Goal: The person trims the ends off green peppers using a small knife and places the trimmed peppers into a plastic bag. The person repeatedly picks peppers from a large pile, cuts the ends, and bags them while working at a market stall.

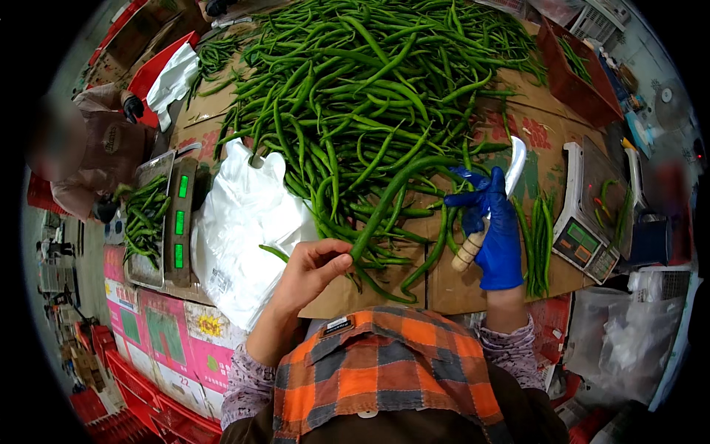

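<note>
My bare left hand (313, 272) pinches the near end of a long, curved green chili pepper (391, 194). The pepper arches up and right, its far end reaching the fingertips of my right hand (499, 238), which wears a blue glove. In that gloved palm sits a knife with a pale wooden handle (468, 252); its curved steel blade (517, 161) points away from me. Whether the gloved fingers also grip the pepper's tip is unclear. Beyond both hands spreads a large heap of green peppers (355, 94) on flattened cardboard (402, 284). Several peppers lie lined up as a bunch (537, 238) right of the glove.
White plastic bags (249, 222) lie left of my left hand. Farther left, a digital scale (178, 272) carries peppers beside a person in dark gloves (105, 144). On the right stand another scale (582, 244) and a red-brown crate (582, 83) with peppers inside.
</note>
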Tool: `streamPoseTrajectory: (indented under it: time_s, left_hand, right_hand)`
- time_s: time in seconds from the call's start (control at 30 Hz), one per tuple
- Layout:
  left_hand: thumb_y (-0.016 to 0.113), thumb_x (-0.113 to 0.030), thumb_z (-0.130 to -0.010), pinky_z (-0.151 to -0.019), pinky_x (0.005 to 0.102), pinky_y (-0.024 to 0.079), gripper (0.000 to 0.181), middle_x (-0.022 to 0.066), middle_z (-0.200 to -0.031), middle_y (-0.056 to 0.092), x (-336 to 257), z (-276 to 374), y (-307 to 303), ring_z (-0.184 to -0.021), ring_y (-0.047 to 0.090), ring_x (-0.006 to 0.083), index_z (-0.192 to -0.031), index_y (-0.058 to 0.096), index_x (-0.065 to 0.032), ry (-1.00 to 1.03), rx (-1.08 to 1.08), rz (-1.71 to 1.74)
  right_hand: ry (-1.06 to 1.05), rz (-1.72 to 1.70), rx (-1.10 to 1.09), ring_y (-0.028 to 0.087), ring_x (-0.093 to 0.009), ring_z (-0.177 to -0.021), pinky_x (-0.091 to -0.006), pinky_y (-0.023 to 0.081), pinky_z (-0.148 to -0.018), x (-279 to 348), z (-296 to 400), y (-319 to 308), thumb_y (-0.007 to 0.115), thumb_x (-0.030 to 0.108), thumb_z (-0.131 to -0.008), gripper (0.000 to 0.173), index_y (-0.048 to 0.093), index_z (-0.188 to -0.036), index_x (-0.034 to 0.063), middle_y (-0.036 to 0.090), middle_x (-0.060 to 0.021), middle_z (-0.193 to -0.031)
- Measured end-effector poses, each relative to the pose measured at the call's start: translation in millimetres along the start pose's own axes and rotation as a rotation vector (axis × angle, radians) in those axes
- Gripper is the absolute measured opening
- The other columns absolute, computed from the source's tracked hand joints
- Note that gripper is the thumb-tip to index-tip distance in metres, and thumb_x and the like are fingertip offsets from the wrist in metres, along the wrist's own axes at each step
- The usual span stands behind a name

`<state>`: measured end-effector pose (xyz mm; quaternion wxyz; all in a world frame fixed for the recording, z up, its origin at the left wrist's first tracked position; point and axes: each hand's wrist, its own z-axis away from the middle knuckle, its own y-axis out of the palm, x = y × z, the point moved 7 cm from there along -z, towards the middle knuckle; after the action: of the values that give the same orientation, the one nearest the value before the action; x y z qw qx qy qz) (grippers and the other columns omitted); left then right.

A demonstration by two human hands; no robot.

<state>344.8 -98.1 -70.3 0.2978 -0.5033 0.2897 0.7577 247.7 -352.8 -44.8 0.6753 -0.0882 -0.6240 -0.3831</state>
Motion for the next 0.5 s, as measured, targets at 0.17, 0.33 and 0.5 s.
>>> streamPoseTrajectory:
  time_s: [0.17, 0.33, 0.5]
  left_hand:
    - [0.068, 0.002, -0.078, -0.069, 0.0281, 0.046, 0.021, 0.0084, -0.087, 0.063, -32.2, 0.6, 2.6, -0.080, 0.060, 0.0181, -0.098, 0.064, 0.0005, 0.351, -0.154, -0.617]
    - [0.068, 0.009, -0.069, -0.074, 0.0306, 0.046, 0.026, 0.0106, -0.090, 0.061, -49.7, 3.6, -1.6, -0.086, 0.059, 0.0259, -0.092, 0.062, -0.0015, 0.558, -0.335, -0.863]
    - [0.068, 0.006, -0.068, -0.076, 0.0370, 0.042, 0.027, 0.0099, -0.090, 0.059, -57.6, 4.0, -15.0, -0.086, 0.054, 0.0296, -0.091, 0.063, -0.0056, 0.648, -0.481, -0.922]
  right_hand:
    - [0.104, -0.120, 0.125, 0.049, -0.004, -0.050, -0.0171, 0.039, -0.045, -11.6, 1.8, -0.2, 0.047, 0.037, -0.097, 0.044, 0.059, -0.109, -0.0027, 0.067, -0.0109, -0.087]
    - [0.002, 0.095, 0.236, 0.065, -0.015, -0.078, -0.0208, 0.048, -0.058, 18.5, 26.3, 33.5, 0.057, 0.025, -0.093, 0.033, 0.060, -0.111, -0.0021, 0.065, -0.0156, -0.107]
    - [-0.002, 0.067, 0.399, 0.064, -0.023, -0.098, -0.0300, 0.051, -0.075, 21.6, 46.0, 56.0, 0.066, 0.020, -0.086, 0.038, 0.058, -0.117, -0.0006, 0.060, -0.0132, -0.120]
